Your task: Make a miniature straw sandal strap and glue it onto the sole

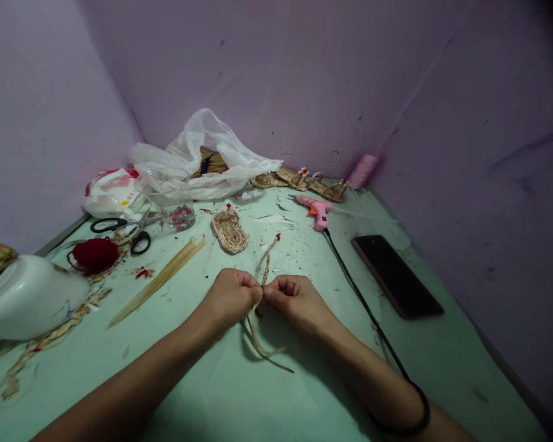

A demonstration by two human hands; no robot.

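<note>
A thin braid of straw-coloured fibre (266, 267) rises between my hands, its far end bound with something red. My left hand (233, 296) pinches the braid from the left. From the other side my right hand (297, 302) pinches it too, thumb against forefinger, so the fingertips almost meet. Below the fingers, loose unbraided strands (254, 337) trail toward me over the table. Just beyond the hands lies a small woven sole (230, 231) with a red bead at its top. A bundle of flat straw strips (159, 281) rests left of my left hand.
Left stand scissors (141, 242), red yarn (94, 255), a clear cup of beads (180, 216) and a white container (37, 298). A plastic bag (207, 147) and woven slippers (304, 179) lie at the back. Right are a pink glue gun (316, 209), its black cord (357, 288) and a phone (396, 276).
</note>
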